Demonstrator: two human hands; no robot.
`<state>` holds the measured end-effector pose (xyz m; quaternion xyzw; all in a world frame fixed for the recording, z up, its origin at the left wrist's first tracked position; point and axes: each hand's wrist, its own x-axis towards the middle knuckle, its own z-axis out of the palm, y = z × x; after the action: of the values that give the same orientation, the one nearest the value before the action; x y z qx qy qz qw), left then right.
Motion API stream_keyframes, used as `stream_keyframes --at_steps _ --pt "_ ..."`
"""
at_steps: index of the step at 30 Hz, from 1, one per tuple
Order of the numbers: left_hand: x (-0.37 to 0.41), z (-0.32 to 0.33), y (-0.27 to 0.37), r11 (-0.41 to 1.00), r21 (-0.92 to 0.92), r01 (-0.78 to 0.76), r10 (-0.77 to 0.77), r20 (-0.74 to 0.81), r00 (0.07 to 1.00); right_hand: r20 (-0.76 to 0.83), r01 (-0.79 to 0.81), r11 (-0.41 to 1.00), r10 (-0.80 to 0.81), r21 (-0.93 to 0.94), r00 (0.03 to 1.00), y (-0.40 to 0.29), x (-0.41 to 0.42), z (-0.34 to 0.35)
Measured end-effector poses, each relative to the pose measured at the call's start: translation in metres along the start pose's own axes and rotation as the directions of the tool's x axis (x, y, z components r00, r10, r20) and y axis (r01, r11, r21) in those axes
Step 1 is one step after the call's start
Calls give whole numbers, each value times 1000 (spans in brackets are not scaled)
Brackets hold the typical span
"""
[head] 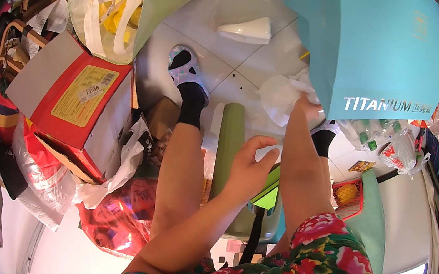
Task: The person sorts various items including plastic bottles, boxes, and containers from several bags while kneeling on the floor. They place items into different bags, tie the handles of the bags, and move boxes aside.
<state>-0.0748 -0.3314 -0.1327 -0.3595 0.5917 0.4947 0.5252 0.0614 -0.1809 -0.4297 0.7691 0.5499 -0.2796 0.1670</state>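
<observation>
My right hand (307,107) reaches down against a crumpled white plastic bag (286,98), beside the lower corner of a large turquoise paper bag (381,63). Its fingertips are partly hidden, so whether it grips the white bag or the paper bag is unclear. Nearer to me, my left hand (250,168) hangs in the air with nothing in it, thumb and index finger curved apart. Below that hand is an olive-green object (230,142) between my legs, with a lime-green panel (267,198) and a black strap (255,234).
A red and white cardboard box (82,92) and a pale green bag (157,10) holding yellow items stand left. A white shoe-shaped piece (247,29) lies on the tiled floor (211,47). Plastic bottles (367,134) and a red basket (350,197) are right.
</observation>
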Motion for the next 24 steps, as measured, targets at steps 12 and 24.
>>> stream_keyframes --at_steps 12,24 --pt "15 -26 19 950 -193 -244 179 -300 937 565 929 346 -796 132 216 -117 -142 -35" --pt "24 -76 62 825 124 -552 521 -545 657 861 942 -142 -465 -303 207 -232 -147 44"
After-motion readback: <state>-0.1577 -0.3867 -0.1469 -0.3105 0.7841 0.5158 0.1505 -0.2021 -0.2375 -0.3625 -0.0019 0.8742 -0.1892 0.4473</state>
